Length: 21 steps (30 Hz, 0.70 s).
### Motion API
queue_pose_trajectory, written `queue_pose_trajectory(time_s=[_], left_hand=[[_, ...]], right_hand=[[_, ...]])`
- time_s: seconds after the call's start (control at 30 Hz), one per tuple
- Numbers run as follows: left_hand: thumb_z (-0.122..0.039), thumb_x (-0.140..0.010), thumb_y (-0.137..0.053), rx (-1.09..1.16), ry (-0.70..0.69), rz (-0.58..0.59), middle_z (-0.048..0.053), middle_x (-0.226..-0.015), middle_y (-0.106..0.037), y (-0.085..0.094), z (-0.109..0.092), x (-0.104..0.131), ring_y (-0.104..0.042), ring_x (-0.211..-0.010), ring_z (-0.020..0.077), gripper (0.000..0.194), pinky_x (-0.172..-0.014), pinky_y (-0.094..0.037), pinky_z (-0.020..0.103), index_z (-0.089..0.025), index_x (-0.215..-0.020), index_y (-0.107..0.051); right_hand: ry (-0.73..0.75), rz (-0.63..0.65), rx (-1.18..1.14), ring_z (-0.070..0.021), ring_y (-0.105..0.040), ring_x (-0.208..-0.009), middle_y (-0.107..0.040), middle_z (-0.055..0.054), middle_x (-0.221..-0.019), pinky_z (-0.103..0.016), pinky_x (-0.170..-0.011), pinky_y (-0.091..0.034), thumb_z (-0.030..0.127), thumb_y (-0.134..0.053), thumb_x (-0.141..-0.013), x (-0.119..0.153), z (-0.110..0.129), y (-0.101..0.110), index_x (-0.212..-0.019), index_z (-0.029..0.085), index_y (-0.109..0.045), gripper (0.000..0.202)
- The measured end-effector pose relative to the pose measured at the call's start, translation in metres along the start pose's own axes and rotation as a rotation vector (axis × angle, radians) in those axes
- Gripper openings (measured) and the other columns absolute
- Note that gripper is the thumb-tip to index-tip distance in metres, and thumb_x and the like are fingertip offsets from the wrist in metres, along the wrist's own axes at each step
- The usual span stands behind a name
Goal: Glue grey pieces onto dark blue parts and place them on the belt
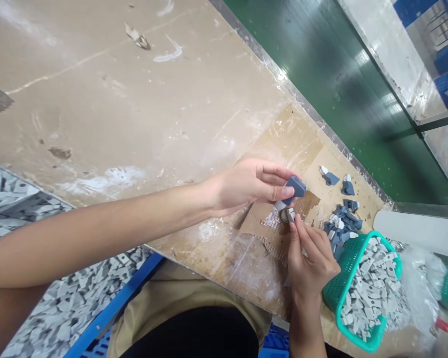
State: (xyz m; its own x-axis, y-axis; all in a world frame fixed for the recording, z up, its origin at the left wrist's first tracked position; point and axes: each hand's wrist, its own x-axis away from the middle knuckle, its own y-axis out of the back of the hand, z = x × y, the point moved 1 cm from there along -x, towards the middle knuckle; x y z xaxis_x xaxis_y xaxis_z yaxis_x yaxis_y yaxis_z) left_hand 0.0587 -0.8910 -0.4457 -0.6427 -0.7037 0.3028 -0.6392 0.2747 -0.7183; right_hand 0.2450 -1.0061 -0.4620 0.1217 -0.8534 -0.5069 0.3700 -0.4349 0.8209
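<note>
My left hand (252,186) grips a blue-grey plastic part (295,190) between thumb and fingers, a pale tab jutting from its lower end. Just below it, my right hand (309,251) pinches a small light-grey plastic piece (290,215), apart from the blue-grey part as far as I can see. Partly covered by that piece, a small round dish or cap (284,216) sits on a torn cardboard sheet (254,221) on the table. To the right of my hands lies a pile of similar blue-grey parts (345,221), some with white pieces in them.
A green plastic basket (338,311) full of small grey pieces stands right of my right hand, beside a clear plastic bag (420,283). At lower left, a blue crate (114,303) holds many more grey pieces. A green conveyor belt (321,74) runs along the table's (134,109) far edge.
</note>
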Motion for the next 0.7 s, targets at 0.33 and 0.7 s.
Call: queue_pose_trajectory(time_s=[0.33,0.7], left_hand=[[-0.005,-0.075,-0.078,-0.013,-0.002,0.011,0.007,-0.082,-0.076,-0.0006,0.0017,-0.0016,-0.070,-0.076,0.0161,0.015,-0.084,-0.054,0.033,-0.010,-0.088,-0.074],[-0.002,-0.069,-0.079,-0.067,-0.002,-0.053,0.005,-0.077,-0.076,-0.0026,0.0033,-0.0018,-0.072,-0.071,0.0138,0.021,-0.077,-0.057,0.028,-0.010,-0.087,-0.070]], right_hand=[[0.005,0.002,-0.016,-0.0191,-0.073,-0.079,-0.079,-0.004,-0.097,-0.036,-0.073,-0.060,0.006,-0.066,-0.090,0.0006,0.0015,-0.0004,-0.122,0.026,-0.070,0.038],[0.014,-0.073,-0.065,-0.0154,-0.071,-0.078,-0.078,-0.004,-0.094,-0.032,-0.073,-0.058,0.001,-0.071,-0.086,-0.0006,0.0023,-0.0007,-0.119,0.023,-0.072,0.040]])
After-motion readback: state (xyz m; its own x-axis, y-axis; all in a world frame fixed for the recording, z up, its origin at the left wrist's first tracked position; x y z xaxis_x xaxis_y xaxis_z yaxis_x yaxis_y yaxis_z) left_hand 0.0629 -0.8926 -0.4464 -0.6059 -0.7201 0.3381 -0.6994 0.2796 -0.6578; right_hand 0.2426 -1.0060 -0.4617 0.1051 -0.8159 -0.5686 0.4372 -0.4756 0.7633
